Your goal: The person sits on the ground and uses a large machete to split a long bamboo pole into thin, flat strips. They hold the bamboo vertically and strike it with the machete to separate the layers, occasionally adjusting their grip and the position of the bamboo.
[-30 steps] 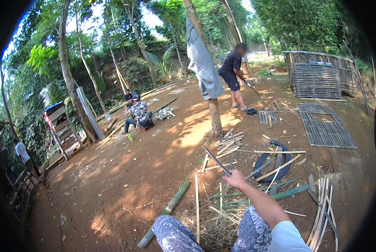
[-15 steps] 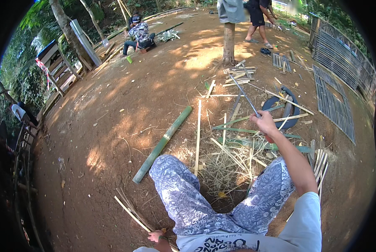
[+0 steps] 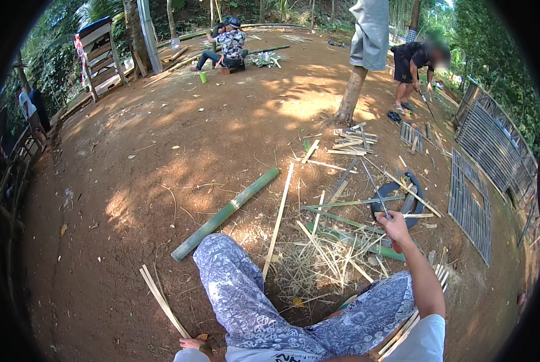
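My right hand (image 3: 395, 229) is closed round the handle of a long, thin-bladed knife (image 3: 373, 186), its blade pointing up and away from me. A bit of red shows below the fist. Down at my left side, my left hand (image 3: 192, 344) grips the near end of pale bamboo strips (image 3: 161, 301) that slant out over the ground; its fingers are partly hidden. Between my spread legs and beyond lies a heap of shavings and slivers (image 3: 324, 259). One long strip (image 3: 280, 217) lies left of the heap, and a thick green bamboo pole (image 3: 227, 212) rests past my left knee.
A black rubber ring (image 3: 419, 181) with a wood piece across it lies beyond my right hand. More strips (image 3: 411, 329) lie by my right thigh. Farther off are a cut-strip pile (image 3: 351, 142), a tree trunk (image 3: 349, 99), slatted panels (image 3: 467, 205) and people (image 3: 230, 45) at work.
My view has tilted upward and shifted. The knife in my right hand has swung lower and nearer the rubber ring. Beside my left hand, the strips now show a little apart from my leg.
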`<act>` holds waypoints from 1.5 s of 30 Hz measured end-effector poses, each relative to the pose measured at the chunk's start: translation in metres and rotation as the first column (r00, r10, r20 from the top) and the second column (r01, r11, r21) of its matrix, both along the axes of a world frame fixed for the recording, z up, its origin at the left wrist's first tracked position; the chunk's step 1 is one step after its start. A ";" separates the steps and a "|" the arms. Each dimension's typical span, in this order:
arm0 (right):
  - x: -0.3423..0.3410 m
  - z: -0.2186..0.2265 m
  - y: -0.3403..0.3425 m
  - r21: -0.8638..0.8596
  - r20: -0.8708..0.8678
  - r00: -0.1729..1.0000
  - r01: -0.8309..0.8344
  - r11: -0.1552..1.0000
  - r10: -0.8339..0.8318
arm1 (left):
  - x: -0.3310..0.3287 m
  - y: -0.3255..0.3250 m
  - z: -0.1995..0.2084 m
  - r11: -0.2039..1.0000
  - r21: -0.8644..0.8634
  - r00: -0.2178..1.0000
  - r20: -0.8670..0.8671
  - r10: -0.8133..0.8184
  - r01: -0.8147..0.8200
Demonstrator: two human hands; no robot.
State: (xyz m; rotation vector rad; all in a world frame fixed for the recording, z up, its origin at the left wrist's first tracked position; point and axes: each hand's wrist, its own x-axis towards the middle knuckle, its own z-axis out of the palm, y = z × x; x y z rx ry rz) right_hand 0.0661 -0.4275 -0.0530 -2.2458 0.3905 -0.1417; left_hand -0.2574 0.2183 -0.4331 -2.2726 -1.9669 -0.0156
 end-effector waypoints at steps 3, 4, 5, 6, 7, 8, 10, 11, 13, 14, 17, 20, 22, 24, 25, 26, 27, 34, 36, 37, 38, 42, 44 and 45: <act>0.002 0.001 0.001 0.066 0.001 1.000 0.017 0.998 -0.017 | -0.001 0.006 -0.005 0.999 -0.047 1.000 0.023 0.016 -0.015; 0.006 0.000 -0.002 0.115 0.000 1.000 0.023 0.993 -0.023 | 0.001 0.006 -0.005 0.999 -0.052 0.999 0.031 0.017 -0.016; 0.006 0.000 0.000 0.160 -0.013 0.999 0.031 0.987 -0.029 | -0.004 0.006 -0.005 0.998 -0.057 0.999 0.033 0.019 -0.018; 0.008 0.004 0.005 0.160 -0.015 0.999 0.049 0.986 -0.047 | -0.001 0.005 -0.008 0.998 -0.068 0.999 0.042 0.018 -0.015; 0.008 0.005 0.005 0.142 -0.017 0.998 0.065 0.988 -0.063 | -0.003 0.002 -0.009 0.996 -0.084 0.999 0.047 0.017 -0.013; 0.011 0.007 0.004 0.144 0.003 0.998 0.067 0.987 -0.068 | 0.001 0.000 -0.011 0.996 -0.094 0.998 0.054 0.014 -0.009; 0.015 0.010 0.014 0.179 -0.004 0.997 0.075 0.981 -0.075 | 0.001 0.002 -0.011 0.995 -0.096 0.997 0.071 0.021 -0.014; 0.018 0.014 0.014 0.191 0.010 0.997 0.068 0.979 -0.071 | 0.003 0.000 -0.012 0.995 -0.094 0.996 0.085 0.019 -0.011; 0.021 0.007 0.020 0.231 0.018 0.998 0.052 0.972 -0.057 | 0.002 -0.001 -0.014 0.997 -0.078 0.995 0.096 0.019 -0.011; 0.022 0.009 0.022 0.241 0.008 0.999 0.047 0.969 -0.051 | 0.006 -0.005 -0.016 0.997 -0.076 0.994 0.104 0.015 -0.008; 0.021 0.002 0.019 0.197 -0.015 1.000 0.008 0.980 -0.005 | 0.006 -0.003 -0.019 0.999 -0.046 0.993 0.116 -0.004 0.009; 0.015 0.000 0.015 0.183 -0.045 0.999 0.026 0.983 -0.018 | 0.007 0.003 -0.024 0.999 -0.012 0.991 0.132 -0.037 0.039; 0.011 -0.004 0.009 0.196 -0.078 0.997 0.044 0.980 -0.029 | 0.004 0.006 -0.030 0.995 0.032 0.985 0.142 -0.095 0.091; 0.013 -0.003 0.011 0.164 -0.087 0.996 0.037 0.986 -0.023 | -0.017 0.019 -0.052 0.957 0.147 0.957 0.111 -0.269 0.252; 0.018 -0.003 0.014 0.151 -0.090 0.996 0.026 0.988 -0.013 | -0.035 0.030 -0.065 0.879 0.228 0.902 0.003 -0.431 0.419; 0.022 -0.004 0.015 0.197 -0.098 0.995 0.035 0.980 -0.016 | -0.041 0.036 -0.072 0.823 0.261 0.858 -0.049 -0.511 0.505; 0.025 -0.006 0.015 0.207 -0.088 0.996 0.031 0.978 -0.013 | -0.045 0.038 -0.075 0.760 0.293 0.809 -0.104 -0.578 0.581; 0.002 -0.008 -0.005 0.248 -0.063 0.995 0.085 0.965 -0.071 | 0.094 0.021 0.042 0.914 -0.049 0.698 0.662 -0.273 0.403; 0.005 -0.008 -0.006 0.243 -0.079 0.995 0.078 0.967 -0.060 | 0.134 0.033 0.047 0.837 -0.064 0.611 0.713 -0.343 0.544; 0.004 -0.010 -0.006 0.243 -0.075 0.996 0.072 0.967 -0.055 | 0.151 0.033 0.051 0.801 -0.075 0.586 0.722 -0.367 0.593; 0.001 -0.008 -0.009 0.229 -0.076 0.996 0.061 0.972 -0.045 | 0.173 0.028 0.052 0.757 -0.085 0.562 0.723 -0.400 0.648; -0.009 -0.009 -0.020 0.166 -0.089 0.995 0.054 0.985 -0.039 | 0.248 0.003 0.054 0.615 -0.110 0.511 0.678 -0.528 0.781; -0.009 -0.009 -0.021 0.141 -0.094 0.995 0.029 0.990 -0.016 | 0.273 -0.005 0.055 0.567 -0.110 0.497 0.635 -0.591 0.816; -0.012 -0.011 -0.025 0.124 -0.100 0.995 0.025 0.992 -0.013 | 0.289 -0.012 0.055 0.536 -0.115 0.485 0.611 -0.626 0.836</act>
